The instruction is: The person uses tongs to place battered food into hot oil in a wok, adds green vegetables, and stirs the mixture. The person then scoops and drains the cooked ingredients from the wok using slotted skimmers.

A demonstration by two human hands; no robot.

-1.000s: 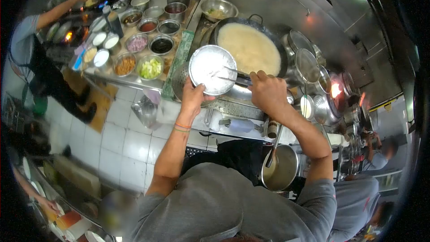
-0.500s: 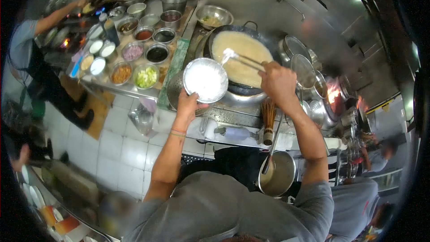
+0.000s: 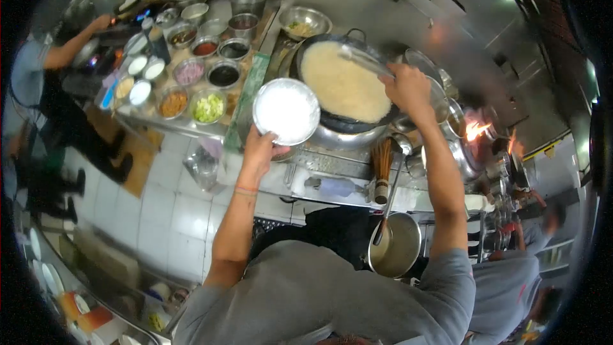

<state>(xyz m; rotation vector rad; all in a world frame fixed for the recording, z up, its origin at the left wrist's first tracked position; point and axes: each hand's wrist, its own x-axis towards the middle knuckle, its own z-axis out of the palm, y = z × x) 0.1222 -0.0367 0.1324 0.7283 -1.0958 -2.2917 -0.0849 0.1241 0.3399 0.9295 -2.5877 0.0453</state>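
My left hand (image 3: pixel 258 156) grips a metal bowl (image 3: pixel 312 131) by its near edge, fingers closed on it. A white, powdery or pasty mass (image 3: pixel 287 110) fills the bowl. In my right hand (image 3: pixel 410 87) are metal tongs (image 3: pixel 365 61), blurred by motion, stretched over the far part of a large black wok (image 3: pixel 348 125). Pale, foamy liquid (image 3: pixel 340 86) fills the wok to near its rim. I cannot tell whether anything is between the tong tips. The bowl sits in the air just left of the wok.
Bowls of sauces and chopped food, among them chopped green vegetable (image 3: pixel 208 108), crowd the left counter. A bamboo brush (image 3: pixel 382 167) and ladle lie in front, above a metal pot (image 3: pixel 397 249). Flames (image 3: pixel 476 130) rise at right. A co-worker (image 3: pixel 51 70) works at the left stove.
My right hand has moved right and away from me, carrying the tongs from beside the bowl to over the far side of the wok. The bowl has shifted slightly left.
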